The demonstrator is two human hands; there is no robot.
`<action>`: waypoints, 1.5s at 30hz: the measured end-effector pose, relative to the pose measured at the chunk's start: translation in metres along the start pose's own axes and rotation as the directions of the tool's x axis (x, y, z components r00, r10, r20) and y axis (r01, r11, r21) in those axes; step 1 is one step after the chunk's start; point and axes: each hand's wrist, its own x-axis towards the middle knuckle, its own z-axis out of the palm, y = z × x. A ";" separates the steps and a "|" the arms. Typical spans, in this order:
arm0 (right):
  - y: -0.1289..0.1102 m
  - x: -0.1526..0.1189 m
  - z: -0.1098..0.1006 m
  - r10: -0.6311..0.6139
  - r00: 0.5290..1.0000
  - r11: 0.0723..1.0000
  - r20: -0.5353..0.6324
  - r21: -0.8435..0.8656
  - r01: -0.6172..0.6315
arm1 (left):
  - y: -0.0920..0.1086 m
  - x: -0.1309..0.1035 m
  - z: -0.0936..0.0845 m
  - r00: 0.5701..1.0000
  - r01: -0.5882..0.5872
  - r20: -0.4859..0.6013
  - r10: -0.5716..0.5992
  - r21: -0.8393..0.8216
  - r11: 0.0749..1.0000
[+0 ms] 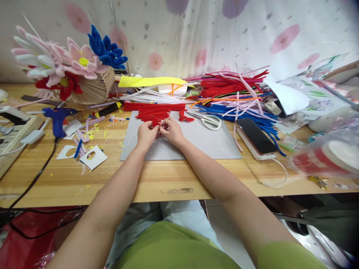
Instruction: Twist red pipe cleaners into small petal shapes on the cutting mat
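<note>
My left hand (147,135) and my right hand (172,131) meet over the grey cutting mat (207,147). Both are closed, fingertips pinching a short red pipe cleaner (155,123) between them; part of it is hidden by the fingers. Just beyond lie several cut red pipe cleaners (153,112) in a row. To the right of these sits a small bent red pipe-cleaner piece (185,116). White-handled scissors (210,121) rest on the mat, their blades toward the red pieces.
A blue glue gun (58,120) stands at left near paper scraps (94,157). Pipe-cleaner flowers (81,59) lean at the back left. Loose pipe cleaners (230,87) heap at the back. A phone (256,136) and a bagged cup (322,157) are at right.
</note>
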 end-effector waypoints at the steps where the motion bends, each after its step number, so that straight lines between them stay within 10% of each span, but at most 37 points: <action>1: 0.000 0.000 0.001 -0.005 1.000 1.000 -0.004 -0.014 0.005 | 0.000 0.000 0.001 1.000 0.000 0.000 0.000 -0.002 1.000; 34: 0.001 0.001 0.001 0.012 0.998 1.000 -0.060 0.024 -0.010 | -0.003 0.000 0.013 0.995 0.007 -0.099 -0.018 -0.112 0.994; 45: 0.004 0.002 -0.001 0.036 0.998 0.999 -0.058 0.024 -0.035 | 0.002 -0.002 0.012 0.997 0.080 0.030 -0.075 -0.234 0.969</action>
